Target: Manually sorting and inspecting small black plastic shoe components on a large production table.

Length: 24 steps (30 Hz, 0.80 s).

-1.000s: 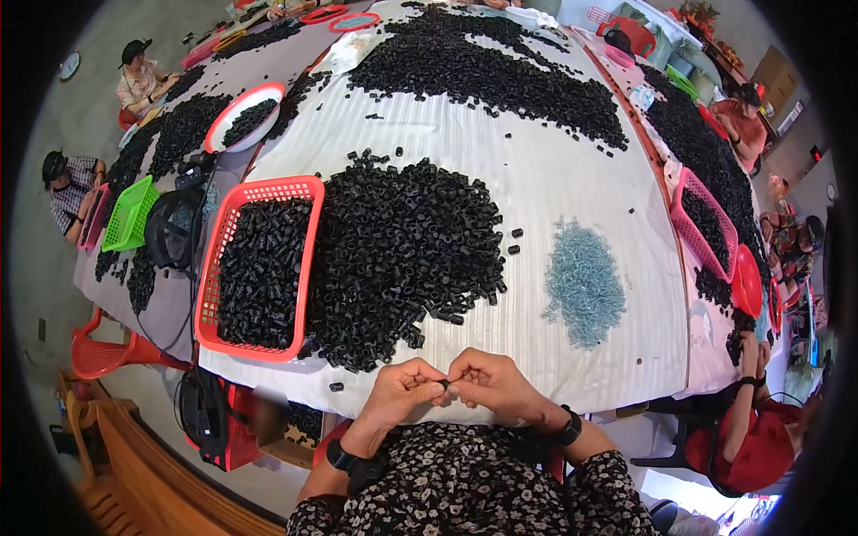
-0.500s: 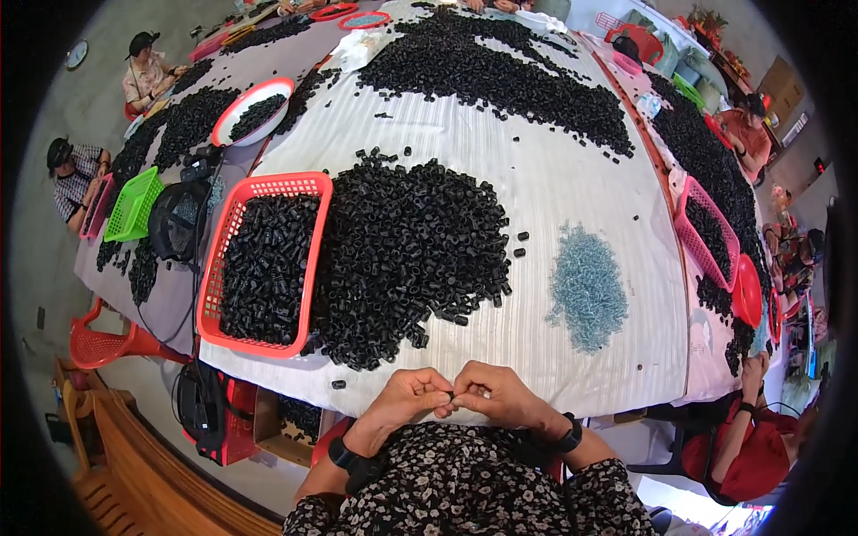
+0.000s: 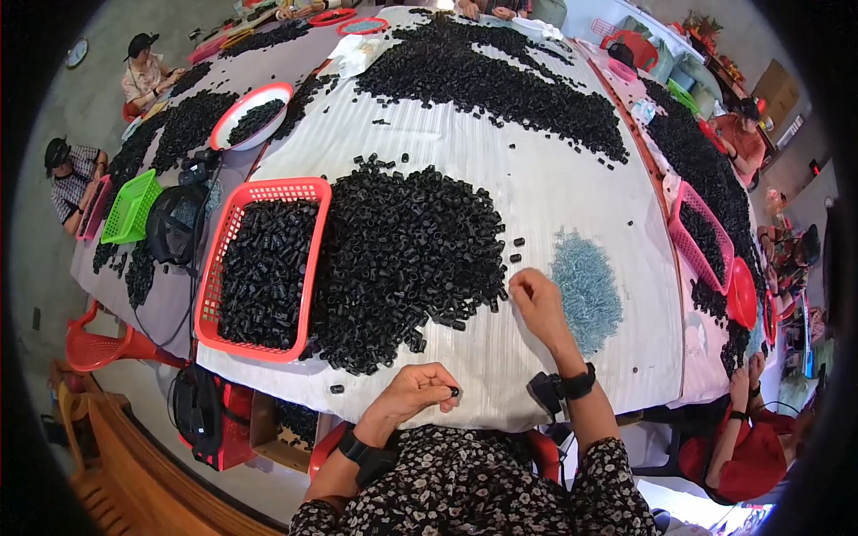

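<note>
My left hand (image 3: 416, 393) is near the table's front edge, pinching a small black plastic cap (image 3: 454, 391) between thumb and fingertips. Further forward, my right hand (image 3: 540, 305) reaches over the cloth with its fingers curled together; whatever they may hold is hidden. It lies between a big heap of black plastic caps (image 3: 407, 259) on its left and a pile of small pale-blue clear pieces (image 3: 585, 290) on its right. Two loose caps (image 3: 517, 250) sit just beyond its fingertips.
A red plastic basket (image 3: 316, 268) full of black caps stands left of the heap. More caps (image 3: 500, 85) spread across the far table. At left are a white basin (image 3: 282, 90) with a red rim and a green basket (image 3: 134, 207). A pink basket (image 3: 685, 234) stands right; several people sit around.
My right hand has left my left hand and moved forward and right, to between the heap and the pale-blue pile. The left hand stays almost in place with the black cap.
</note>
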Each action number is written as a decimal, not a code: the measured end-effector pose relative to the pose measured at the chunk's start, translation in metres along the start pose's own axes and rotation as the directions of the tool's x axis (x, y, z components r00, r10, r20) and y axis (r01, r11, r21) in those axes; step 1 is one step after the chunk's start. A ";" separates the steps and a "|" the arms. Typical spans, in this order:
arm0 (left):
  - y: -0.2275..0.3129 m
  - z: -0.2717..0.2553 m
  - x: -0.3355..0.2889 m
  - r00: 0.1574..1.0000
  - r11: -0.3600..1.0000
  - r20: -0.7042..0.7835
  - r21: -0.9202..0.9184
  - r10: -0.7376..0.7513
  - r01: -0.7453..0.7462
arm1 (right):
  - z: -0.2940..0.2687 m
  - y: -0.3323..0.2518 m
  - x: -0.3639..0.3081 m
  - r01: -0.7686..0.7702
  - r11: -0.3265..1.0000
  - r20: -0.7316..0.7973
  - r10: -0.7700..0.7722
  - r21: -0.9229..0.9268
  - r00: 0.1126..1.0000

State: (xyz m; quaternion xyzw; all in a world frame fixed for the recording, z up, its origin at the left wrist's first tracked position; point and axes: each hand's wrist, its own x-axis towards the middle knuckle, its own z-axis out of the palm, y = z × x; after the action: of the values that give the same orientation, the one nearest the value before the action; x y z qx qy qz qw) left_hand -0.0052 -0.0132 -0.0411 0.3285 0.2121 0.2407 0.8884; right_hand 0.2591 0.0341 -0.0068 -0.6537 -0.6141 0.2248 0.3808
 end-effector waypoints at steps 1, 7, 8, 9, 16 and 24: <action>0.000 0.001 0.002 1.000 1.000 0.009 0.001 0.002 -0.002 | 0.001 0.011 0.005 0.039 0.998 -0.048 -0.042 -0.044 0.998; 0.000 0.001 0.002 0.999 0.999 -0.040 0.034 0.001 0.001 | 0.019 0.024 0.020 0.096 0.979 -0.056 -0.108 -0.180 0.993; 0.000 0.002 0.002 1.000 1.000 -0.029 0.020 0.005 -0.004 | 0.019 0.022 0.020 0.071 0.975 -0.032 -0.079 -0.209 0.996; 0.000 0.002 0.002 1.000 1.000 -0.018 0.006 0.008 -0.008 | 0.019 0.021 0.022 0.070 0.976 -0.032 -0.078 -0.208 0.996; 0.000 0.003 0.003 1.000 0.999 -0.004 0.036 -0.003 0.003 | 0.021 0.035 0.021 0.013 0.999 -0.050 -0.015 -0.043 0.999; -0.007 0.001 0.000 0.992 0.996 -0.090 0.022 0.085 -0.084 | 0.015 -0.001 -0.027 -0.214 0.869 0.158 0.159 0.446 0.975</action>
State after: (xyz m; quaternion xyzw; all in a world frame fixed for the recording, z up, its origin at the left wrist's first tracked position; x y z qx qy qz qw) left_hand -0.0024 -0.0181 -0.0448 0.3342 0.2403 0.2907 0.8638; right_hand 0.2432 0.0111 -0.0194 -0.5868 -0.4984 0.4372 0.4648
